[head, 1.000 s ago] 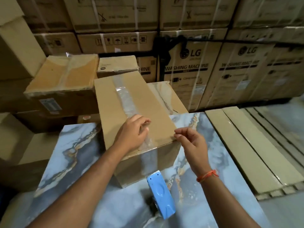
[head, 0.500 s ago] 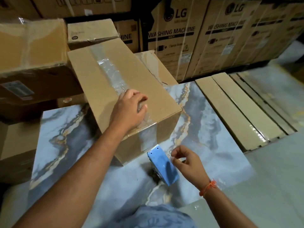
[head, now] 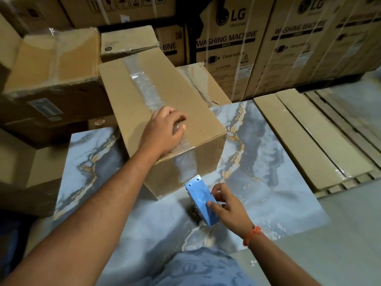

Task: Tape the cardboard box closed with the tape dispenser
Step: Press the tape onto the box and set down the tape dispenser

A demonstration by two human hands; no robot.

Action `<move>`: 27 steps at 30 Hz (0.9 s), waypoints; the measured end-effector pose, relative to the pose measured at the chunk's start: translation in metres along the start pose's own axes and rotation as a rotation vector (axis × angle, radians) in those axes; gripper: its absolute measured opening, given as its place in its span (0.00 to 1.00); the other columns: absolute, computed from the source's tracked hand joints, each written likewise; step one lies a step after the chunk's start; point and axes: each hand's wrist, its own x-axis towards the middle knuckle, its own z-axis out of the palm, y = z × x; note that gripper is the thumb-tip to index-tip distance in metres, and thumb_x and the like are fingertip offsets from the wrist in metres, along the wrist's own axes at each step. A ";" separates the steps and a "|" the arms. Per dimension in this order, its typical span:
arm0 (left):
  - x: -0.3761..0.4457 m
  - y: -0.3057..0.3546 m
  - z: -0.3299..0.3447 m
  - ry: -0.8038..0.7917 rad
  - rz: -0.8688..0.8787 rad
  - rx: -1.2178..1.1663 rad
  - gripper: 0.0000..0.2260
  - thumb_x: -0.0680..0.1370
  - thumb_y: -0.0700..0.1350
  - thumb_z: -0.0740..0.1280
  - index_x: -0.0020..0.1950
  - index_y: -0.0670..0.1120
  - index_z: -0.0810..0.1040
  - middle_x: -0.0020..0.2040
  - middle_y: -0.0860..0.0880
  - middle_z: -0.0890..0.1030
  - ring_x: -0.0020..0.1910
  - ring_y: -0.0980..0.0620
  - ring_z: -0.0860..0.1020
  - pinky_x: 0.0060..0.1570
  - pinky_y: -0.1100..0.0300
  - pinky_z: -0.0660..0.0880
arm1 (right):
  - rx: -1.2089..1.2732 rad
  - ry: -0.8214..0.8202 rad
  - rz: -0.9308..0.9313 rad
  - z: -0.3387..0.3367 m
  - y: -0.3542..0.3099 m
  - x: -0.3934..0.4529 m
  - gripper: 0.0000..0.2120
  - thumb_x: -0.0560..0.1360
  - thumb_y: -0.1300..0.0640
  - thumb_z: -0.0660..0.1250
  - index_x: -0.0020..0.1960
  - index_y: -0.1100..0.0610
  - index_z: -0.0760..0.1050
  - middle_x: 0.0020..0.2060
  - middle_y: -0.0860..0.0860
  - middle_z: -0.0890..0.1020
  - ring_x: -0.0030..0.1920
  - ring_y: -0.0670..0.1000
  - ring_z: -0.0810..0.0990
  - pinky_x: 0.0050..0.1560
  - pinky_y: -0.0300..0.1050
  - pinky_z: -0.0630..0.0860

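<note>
My right hand [head: 225,205] pinches the blue tape dispenser [head: 203,203] on the marbled desk [head: 268,162], against the cardboard box [head: 179,100]. Left hand [head: 164,131] lies flat, loose, on its wrinkled clear tape [head: 147,89]. Washing machine cartons [head: 237,48] stacked behind.

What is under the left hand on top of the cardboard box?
The left hand presses on a clear tape strip running along the cardboard box top. The tape directly beneath the palm is covered, so its state there cannot be seen.
</note>
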 end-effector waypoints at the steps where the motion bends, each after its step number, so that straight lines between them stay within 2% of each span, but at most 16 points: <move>1: 0.000 0.000 0.000 0.001 -0.002 0.000 0.12 0.78 0.50 0.66 0.61 0.53 0.81 0.58 0.51 0.77 0.60 0.46 0.75 0.58 0.53 0.74 | 0.003 -0.004 -0.004 0.001 0.001 0.002 0.08 0.76 0.52 0.69 0.50 0.47 0.69 0.41 0.48 0.82 0.42 0.49 0.80 0.43 0.52 0.77; 3: 0.000 0.001 0.001 0.005 -0.004 0.002 0.12 0.78 0.50 0.66 0.60 0.54 0.81 0.57 0.51 0.77 0.60 0.47 0.75 0.57 0.54 0.74 | -0.008 -0.024 -0.020 0.003 0.001 0.004 0.09 0.77 0.54 0.69 0.50 0.47 0.68 0.37 0.45 0.79 0.36 0.41 0.75 0.39 0.41 0.73; 4: 0.000 0.001 0.000 0.006 -0.003 0.003 0.12 0.78 0.51 0.66 0.60 0.54 0.81 0.57 0.52 0.77 0.60 0.47 0.75 0.57 0.54 0.74 | -0.019 -0.040 -0.028 0.003 0.000 0.006 0.09 0.78 0.55 0.69 0.51 0.48 0.68 0.36 0.44 0.78 0.34 0.40 0.73 0.37 0.37 0.69; 6: 0.000 0.002 0.000 0.007 -0.003 0.002 0.11 0.78 0.50 0.66 0.60 0.54 0.80 0.57 0.52 0.77 0.60 0.47 0.74 0.56 0.55 0.74 | -0.017 -0.068 -0.040 0.006 0.001 0.007 0.09 0.78 0.53 0.68 0.52 0.48 0.68 0.38 0.46 0.80 0.33 0.42 0.70 0.36 0.39 0.67; 9: -0.001 0.003 -0.001 0.012 -0.004 0.000 0.11 0.78 0.50 0.66 0.60 0.53 0.81 0.57 0.52 0.77 0.60 0.47 0.74 0.55 0.54 0.75 | 0.044 -0.093 -0.035 0.007 0.004 0.008 0.08 0.79 0.51 0.67 0.54 0.49 0.69 0.46 0.51 0.83 0.39 0.46 0.73 0.40 0.43 0.69; 14: -0.001 0.003 0.000 0.012 0.001 0.005 0.11 0.78 0.50 0.66 0.59 0.54 0.80 0.57 0.52 0.77 0.60 0.47 0.74 0.56 0.54 0.75 | 0.080 -0.140 -0.048 0.007 0.006 0.004 0.05 0.81 0.58 0.65 0.55 0.50 0.72 0.41 0.39 0.78 0.38 0.41 0.72 0.40 0.35 0.68; 16: -0.001 0.003 0.000 0.009 0.000 0.012 0.11 0.79 0.50 0.66 0.59 0.53 0.80 0.58 0.52 0.77 0.61 0.47 0.74 0.57 0.54 0.74 | 0.076 -0.159 -0.038 0.008 0.005 0.002 0.07 0.82 0.58 0.64 0.56 0.47 0.74 0.47 0.36 0.79 0.41 0.42 0.75 0.43 0.37 0.70; 18: -0.001 0.003 0.000 0.008 -0.004 0.014 0.11 0.79 0.50 0.66 0.60 0.53 0.80 0.58 0.52 0.77 0.61 0.47 0.74 0.57 0.54 0.74 | 0.096 -0.196 -0.023 0.010 0.003 0.000 0.11 0.82 0.58 0.63 0.59 0.45 0.77 0.56 0.36 0.79 0.49 0.43 0.79 0.47 0.35 0.72; 21: -0.001 0.003 0.000 0.006 0.000 0.022 0.11 0.79 0.51 0.65 0.60 0.54 0.80 0.58 0.52 0.76 0.61 0.47 0.74 0.56 0.56 0.73 | 0.148 -0.228 0.008 0.012 0.002 -0.007 0.14 0.82 0.59 0.63 0.62 0.46 0.80 0.63 0.40 0.79 0.55 0.38 0.79 0.52 0.30 0.74; 23: -0.002 0.003 0.000 0.006 -0.001 0.021 0.11 0.79 0.50 0.66 0.60 0.53 0.80 0.58 0.53 0.76 0.61 0.48 0.73 0.54 0.58 0.70 | 0.181 -0.215 0.004 0.012 0.002 -0.011 0.13 0.82 0.58 0.65 0.62 0.46 0.80 0.65 0.43 0.79 0.59 0.40 0.79 0.55 0.32 0.75; 27: -0.002 0.004 0.000 0.009 -0.005 0.015 0.11 0.79 0.50 0.66 0.60 0.54 0.80 0.58 0.53 0.76 0.62 0.49 0.73 0.53 0.60 0.68 | 0.248 -0.158 -0.022 0.009 -0.001 -0.018 0.13 0.79 0.58 0.69 0.62 0.47 0.81 0.62 0.38 0.81 0.62 0.42 0.80 0.57 0.36 0.77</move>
